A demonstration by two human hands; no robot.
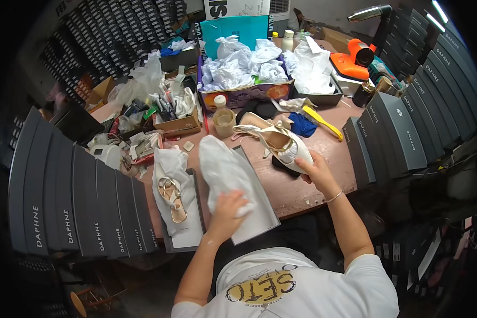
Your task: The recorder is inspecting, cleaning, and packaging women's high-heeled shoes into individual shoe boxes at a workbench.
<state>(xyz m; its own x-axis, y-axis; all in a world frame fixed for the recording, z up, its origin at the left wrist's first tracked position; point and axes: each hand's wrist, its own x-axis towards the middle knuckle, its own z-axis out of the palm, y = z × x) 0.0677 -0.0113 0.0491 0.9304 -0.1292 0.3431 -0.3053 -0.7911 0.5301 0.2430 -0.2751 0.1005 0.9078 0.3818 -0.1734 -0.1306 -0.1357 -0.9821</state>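
My right hand is closed round the toe of a white slingback shoe, holding it up over the table with its heel end toward the far left. Crumpled white stuffing shows in the shoe's toe. My left hand, smeared by motion, is at the near end of a white wrapping sheet; its finger position is unclear. This sheet lies over an open shoebox. To the left, a gold strappy sandal rests on white paper in another open shoebox.
Stacks of dark shoeboxes flank the table on both sides. Beyond my hands are a yellow-handled brush, a bottle of liquid, a carton of crumpled paper and an orange tool. Clutter fills the far left.
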